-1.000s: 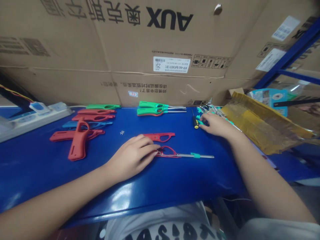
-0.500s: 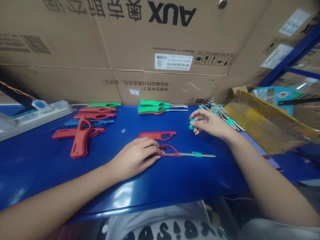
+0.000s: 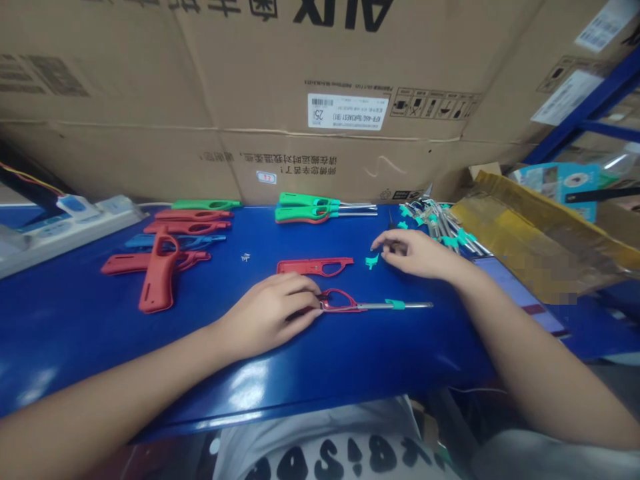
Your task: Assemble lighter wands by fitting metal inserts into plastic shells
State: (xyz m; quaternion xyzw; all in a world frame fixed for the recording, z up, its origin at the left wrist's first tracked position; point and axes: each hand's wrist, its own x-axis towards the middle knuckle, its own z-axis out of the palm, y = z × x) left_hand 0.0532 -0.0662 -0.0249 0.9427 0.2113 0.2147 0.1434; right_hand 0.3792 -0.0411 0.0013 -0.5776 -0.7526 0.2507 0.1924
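Half a second ago the right hand was carrying a green piece through the air; now that piece lies on the blue surface, just beside the fingertips. The left hand has hardly changed place. The view has tipped down a little, so the large AUX lettering is now cut by the top edge.

The left fingers are bent closely over a red shell, keeping hold of its handle end; most of the grip is hidden beneath them. From this shell a metal tube points right, with a green collar around it. The right fingers are curled but slightly parted, no longer holding the green piece. Behind them shows a screwdriver; whether they touch it, I cannot tell. A second red shell lies just beyond the left hand, and a pile of metal tubes and green parts lies beyond the right.

The cardboard box behind is printed upside down. Its white label reads "KFR-46G/BpR3AES1(B1)" and "25"; lower lines include 请在搬运时对我温柔些. The small print is too blurred to read.
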